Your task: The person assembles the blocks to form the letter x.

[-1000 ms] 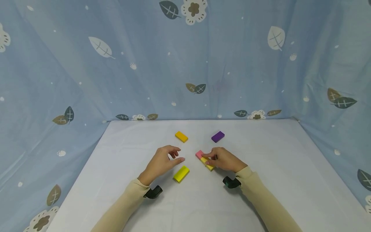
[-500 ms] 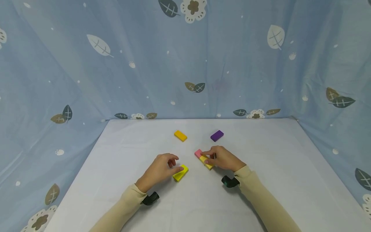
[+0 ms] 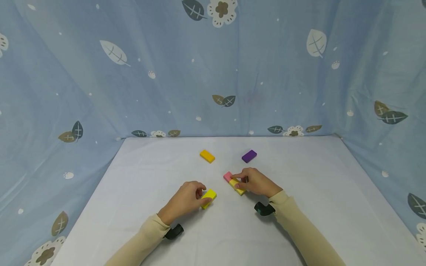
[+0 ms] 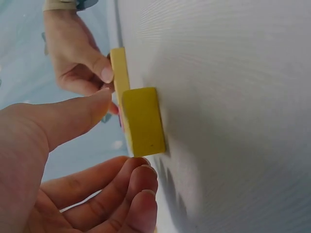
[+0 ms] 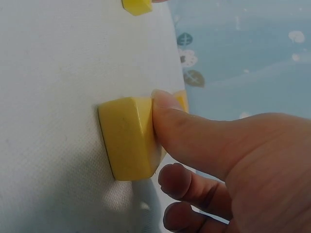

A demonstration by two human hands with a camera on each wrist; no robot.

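Observation:
In the head view, a bright yellow block (image 3: 209, 195) lies on the white table, with my left hand (image 3: 184, 199) around its left end. The left wrist view shows the thumb near one long side and bent fingers by the block's lower end; no firm grip shows. My right hand (image 3: 259, 182) holds a paler yellow block (image 5: 129, 138) between thumb and index finger, the thumb lying along its upper edge. This block lies end to end with a pink block (image 3: 227, 176), partly covered by the index fingertip.
An orange-yellow block (image 3: 207, 156) and a purple block (image 3: 249, 156) lie farther back on the white table (image 3: 159, 162). Behind rises a blue curtain (image 3: 166, 92) with leaf and flower prints. Each wrist wears a small black camera.
My left hand has moved down toward the near yellow block, and its thumb now overlaps that block. The right hand stays on the paler yellow block.

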